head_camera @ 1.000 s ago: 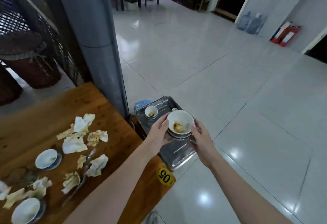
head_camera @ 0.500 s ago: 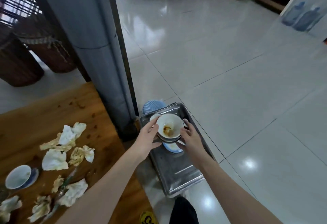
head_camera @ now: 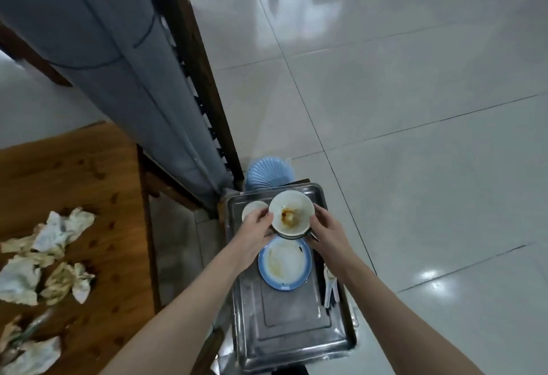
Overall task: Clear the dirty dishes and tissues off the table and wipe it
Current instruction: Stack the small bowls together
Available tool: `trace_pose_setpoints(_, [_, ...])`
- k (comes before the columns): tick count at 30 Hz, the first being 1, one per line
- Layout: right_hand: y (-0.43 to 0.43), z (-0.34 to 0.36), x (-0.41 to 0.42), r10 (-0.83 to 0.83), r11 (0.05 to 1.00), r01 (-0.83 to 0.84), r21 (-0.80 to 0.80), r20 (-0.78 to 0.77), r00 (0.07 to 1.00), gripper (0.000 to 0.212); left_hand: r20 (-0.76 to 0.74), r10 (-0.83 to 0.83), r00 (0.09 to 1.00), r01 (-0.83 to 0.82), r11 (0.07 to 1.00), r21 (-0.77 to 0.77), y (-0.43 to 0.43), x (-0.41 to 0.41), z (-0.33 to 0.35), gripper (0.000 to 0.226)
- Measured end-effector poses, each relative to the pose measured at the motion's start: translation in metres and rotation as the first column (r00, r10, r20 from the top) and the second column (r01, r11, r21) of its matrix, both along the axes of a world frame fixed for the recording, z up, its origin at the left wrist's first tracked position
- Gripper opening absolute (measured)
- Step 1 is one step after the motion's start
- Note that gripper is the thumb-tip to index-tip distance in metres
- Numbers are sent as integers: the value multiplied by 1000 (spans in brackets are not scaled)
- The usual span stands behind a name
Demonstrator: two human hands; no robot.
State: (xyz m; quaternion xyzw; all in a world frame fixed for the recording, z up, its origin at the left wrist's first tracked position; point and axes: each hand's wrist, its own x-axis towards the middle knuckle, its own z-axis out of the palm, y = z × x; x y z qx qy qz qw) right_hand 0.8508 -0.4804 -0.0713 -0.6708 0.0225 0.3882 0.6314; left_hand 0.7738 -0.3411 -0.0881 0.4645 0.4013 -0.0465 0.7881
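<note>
Left hand (head_camera: 255,228) and right hand (head_camera: 326,231) hold the stained bowl (head_camera: 292,214) from either side, fingers (head_camera: 264,217) grasping its rim, over the far end of the metal tray (head_camera: 296,330). A blue-rimmed plate (head_camera: 284,266) lies in the tray just beside it. Crumpled tissues (head_camera: 50,256) sit on the worktop (head_camera: 89,167).

Sauce-stained white bowl (head_camera: 292,214) upright over tray (head_camera: 296,330); crumpled tissues (head_camera: 50,235) strewn on table (head_camera: 89,167).

Two bare forearms (head_camera: 184,300), bare hands (head_camera: 256,228)
</note>
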Motion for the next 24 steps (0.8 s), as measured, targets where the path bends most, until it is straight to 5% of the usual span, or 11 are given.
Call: trace_pose_setpoints(24, [1, -220, 85, 9, 989, -46, -141, -249, 968, 44, -228, -6, 974, 27, 996, 89, -14, 77, -210, 47])
